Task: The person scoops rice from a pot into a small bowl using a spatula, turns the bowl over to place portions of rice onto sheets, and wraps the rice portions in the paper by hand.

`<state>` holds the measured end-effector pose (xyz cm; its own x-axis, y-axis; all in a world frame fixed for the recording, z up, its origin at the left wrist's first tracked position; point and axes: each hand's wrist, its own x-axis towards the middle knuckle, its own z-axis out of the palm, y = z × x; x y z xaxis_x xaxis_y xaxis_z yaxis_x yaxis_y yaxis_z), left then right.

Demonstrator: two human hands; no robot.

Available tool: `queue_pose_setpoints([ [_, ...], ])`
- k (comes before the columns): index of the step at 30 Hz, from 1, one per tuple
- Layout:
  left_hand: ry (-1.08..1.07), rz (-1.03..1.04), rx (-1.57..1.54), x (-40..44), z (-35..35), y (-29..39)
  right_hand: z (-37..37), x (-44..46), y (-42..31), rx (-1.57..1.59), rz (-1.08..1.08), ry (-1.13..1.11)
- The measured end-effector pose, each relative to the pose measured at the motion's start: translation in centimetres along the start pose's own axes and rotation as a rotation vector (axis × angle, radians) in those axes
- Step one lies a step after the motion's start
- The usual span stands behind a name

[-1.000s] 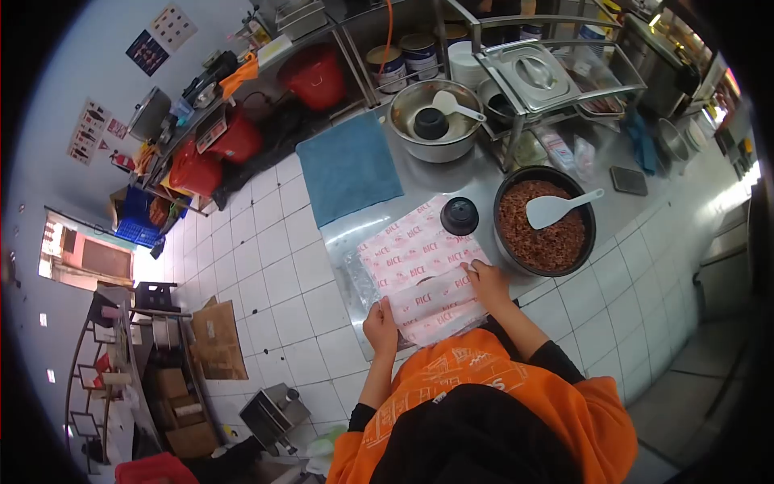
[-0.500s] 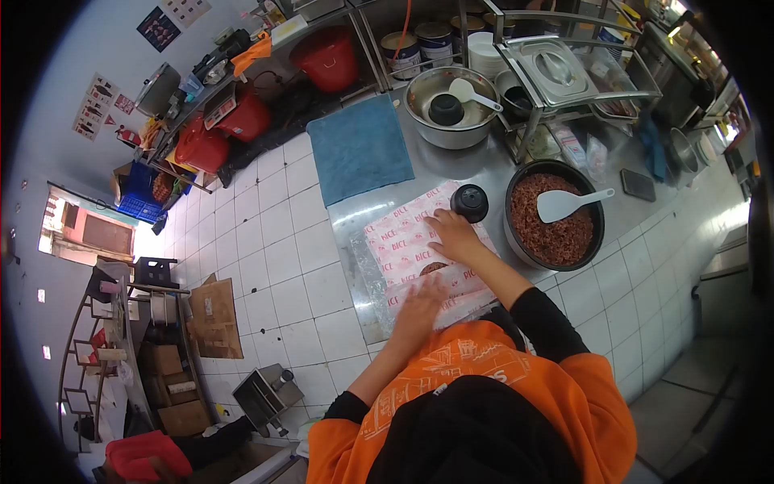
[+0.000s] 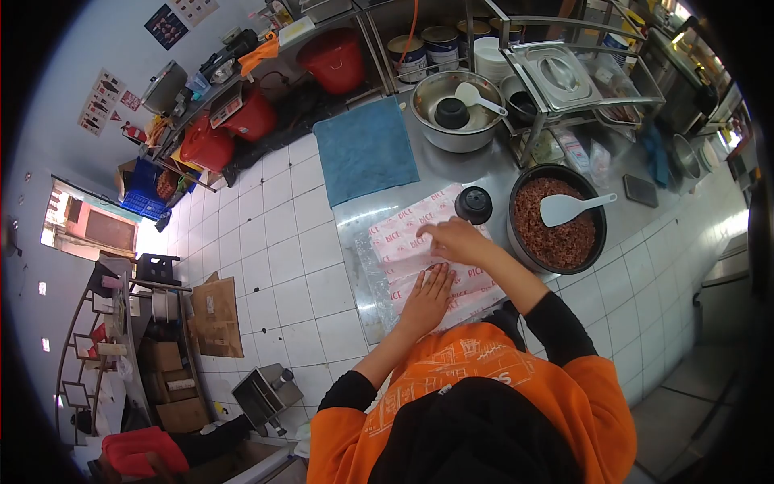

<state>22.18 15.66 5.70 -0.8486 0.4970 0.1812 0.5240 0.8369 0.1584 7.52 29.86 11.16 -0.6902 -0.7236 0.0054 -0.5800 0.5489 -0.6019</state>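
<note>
Printed pink-and-white paper [image 3: 403,234] lies on the steel table with its near edge folded over. My left hand [image 3: 429,297] rests flat on the folded part, fingers stretched out. Farther up, my right hand [image 3: 453,240] is over the paper with its fingers bent; whether they hold an edge of it is too small to tell. A black round mould [image 3: 473,205] stands just beyond my right hand. To the right is a black pot of reddish-brown rice [image 3: 548,234] with a white paddle [image 3: 564,210] lying on top.
A blue cloth [image 3: 367,152] lies at the table's far left. Behind the paper stands a steel bowl [image 3: 456,143] with a black mould and paddle inside. A metal rack [image 3: 528,133] and a dark flat object [image 3: 640,190] are at the right. A person in red shows at lower left.
Both hands left the paper's near edge and moved onto it. The near edge is now folded farther over, and the brown patch seen on the paper earlier is covered.
</note>
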Motion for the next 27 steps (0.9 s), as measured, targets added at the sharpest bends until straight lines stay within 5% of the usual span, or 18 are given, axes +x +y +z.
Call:
queue_pose_setpoints([
  [4, 0.108, 0.080, 0.128, -2.4, 2.0, -1.0, 3.4, -5.6, -0.3, -0.177, -0.188, 0.172],
  [7, 0.639, 0.107, 0.188, -2.2, 2.8, 0.5, 5.6, -8.8, -0.5, -0.183, -0.270, 0.294],
  [10, 0.289, -0.115, 0.248, -1.4, -1.0, 2.5, 6.9, -11.1, -1.1, -0.205, -0.246, 0.345],
  [13, 0.060, -0.087, -0.128, -2.7, -2.0, 0.9, 7.9, -12.8, -1.4, -0.171, -0.179, 0.382],
  [19, 0.206, -0.332, -0.330, -5.1, 0.2, -1.5, 8.9, -13.3, 1.7, -0.007, 0.076, 0.346],
  [23, -0.173, -0.641, -0.968, -1.0, -2.4, -6.5, 5.5, -9.8, 3.3, 0.154, 0.244, 0.154],
  [26, -0.651, -0.615, -0.996, 3.1, -2.0, -10.4, 2.6, -6.5, 2.5, 0.111, 0.400, -0.117],
  [27, -0.713, -0.611, -0.724, 4.8, -2.7, -10.4, 2.7, -5.5, 2.8, -0.030, 0.379, -0.141],
])
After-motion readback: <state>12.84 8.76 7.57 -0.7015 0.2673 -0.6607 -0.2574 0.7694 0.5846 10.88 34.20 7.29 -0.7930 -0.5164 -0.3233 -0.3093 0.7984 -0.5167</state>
